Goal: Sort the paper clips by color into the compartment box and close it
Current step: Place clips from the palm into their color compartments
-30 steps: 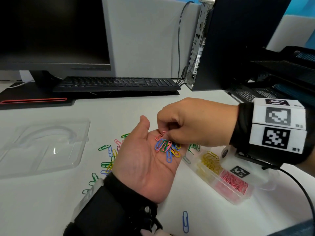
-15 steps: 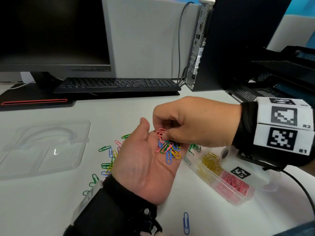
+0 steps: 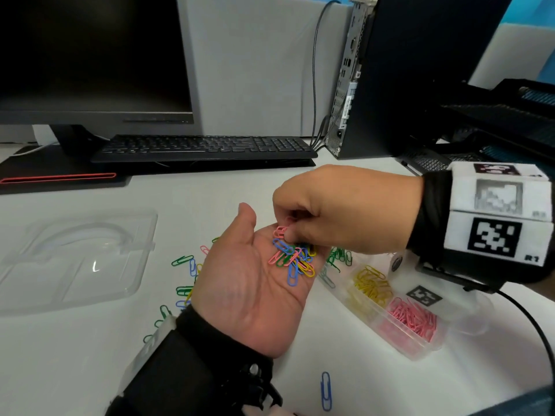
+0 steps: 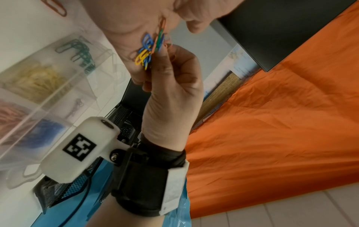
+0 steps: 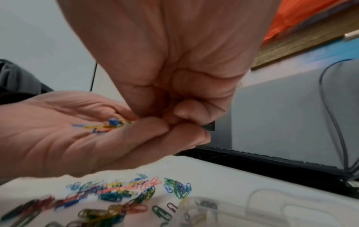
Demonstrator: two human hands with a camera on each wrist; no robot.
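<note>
We pinch a pink clip (image 3: 280, 232) in our right hand (image 3: 339, 210), lifting it from the mixed clips (image 3: 295, 261) cupped in our flat, upturned left hand (image 3: 249, 283), so colours separate above the compartment box (image 3: 396, 313) near the tabletop's right edge.

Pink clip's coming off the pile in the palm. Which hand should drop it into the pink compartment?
Right. The right hand already pinches the pink paper clip and hovers near the clear plastic compartment box. The left hand lies palm-up, cradling the mixed-colour clip pile.
</note>
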